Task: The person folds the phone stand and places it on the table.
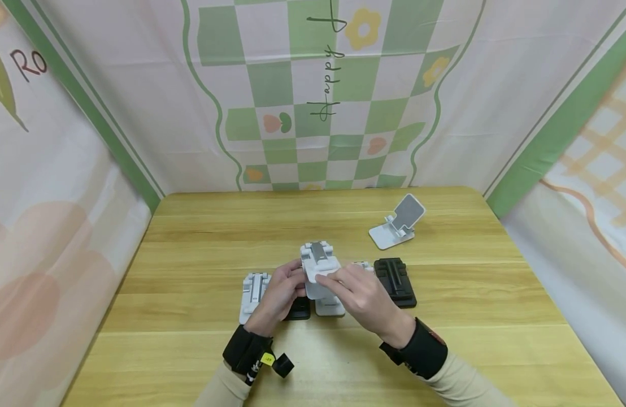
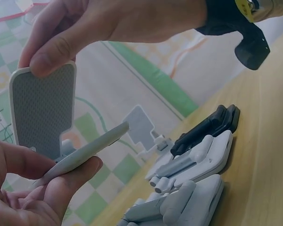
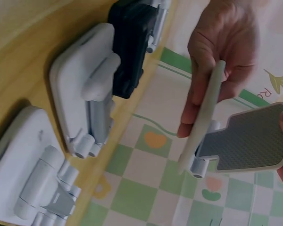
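Note:
Between both hands is a white folding phone stand (image 1: 319,261), lifted above the row of stands and partly unfolded. My left hand (image 1: 281,294) grips its flat base plate (image 3: 205,113) between thumb and fingers. Pinched by the right hand (image 1: 363,297) is the outer edge of the grey-padded back panel (image 2: 45,106), thumb on the pad side. In both wrist views the panel stands at an angle from the base. Beneath and beside the hands lie folded stands: a white one (image 1: 253,294), a black one (image 1: 299,310) and another white one (image 1: 330,307).
Farther right are a black folded stand (image 1: 396,282) and a white one (image 1: 365,265) mostly hidden by the right hand. An unfolded white stand (image 1: 394,226) with a grey pad stands toward the back right of the wooden table (image 1: 206,226). Patterned curtains (image 1: 140,113) surround the table.

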Demonstrator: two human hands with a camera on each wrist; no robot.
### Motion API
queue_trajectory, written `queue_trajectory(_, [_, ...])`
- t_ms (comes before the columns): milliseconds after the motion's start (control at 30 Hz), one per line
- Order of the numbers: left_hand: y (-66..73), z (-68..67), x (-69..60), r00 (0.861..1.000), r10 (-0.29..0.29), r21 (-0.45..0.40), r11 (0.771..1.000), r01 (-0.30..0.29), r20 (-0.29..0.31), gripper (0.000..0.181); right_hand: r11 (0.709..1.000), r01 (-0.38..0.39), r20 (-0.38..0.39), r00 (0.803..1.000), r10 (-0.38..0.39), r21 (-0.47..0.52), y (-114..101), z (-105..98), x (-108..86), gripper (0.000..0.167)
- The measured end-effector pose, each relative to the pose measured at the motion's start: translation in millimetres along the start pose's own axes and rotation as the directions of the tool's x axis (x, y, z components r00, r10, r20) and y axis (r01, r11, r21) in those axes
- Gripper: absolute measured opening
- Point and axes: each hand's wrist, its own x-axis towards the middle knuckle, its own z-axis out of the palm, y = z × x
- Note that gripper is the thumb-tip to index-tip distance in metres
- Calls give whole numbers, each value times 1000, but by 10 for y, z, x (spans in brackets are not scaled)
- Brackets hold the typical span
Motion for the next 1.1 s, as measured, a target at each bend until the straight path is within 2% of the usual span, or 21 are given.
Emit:
queue_trajectory(500, [-27, -42, -15, 1000, -2, -11, 1000, 2, 10, 50, 997, 49, 11, 999, -48, -62, -75, 138, -193, 37])
queue_trajectory(800, [-32, -50, -28, 1000, 1, -15, 1000, -1, 9, 52, 996, 50, 21, 999, -49, -74, -92, 165, -216, 35])
queue_trajectory(900, [-30, -52, -28, 1000, 2, -11, 1000, -2, 5, 52, 999, 26, 8, 1000, -25, -37, -96, 170, -195, 29])
queue_trajectory(967, [-31, -54, -24, 1000, 4, -8, 1000, -4, 3, 51, 1000, -11, -17, 1000, 12, 25, -95, 173, -175, 25])
queue_trajectory(1033, [-28, -55, -21, 1000, 5, -8, 1000, -5, 2, 51, 992, -59, -55, 996, 66, 108, -88, 171, -157, 23])
queue_trajectory(1100, [-27, -56, -18, 1000, 4, -11, 1000, -4, 1, 51, 972, -126, -97, 984, 147, 199, -75, 167, -142, 24])
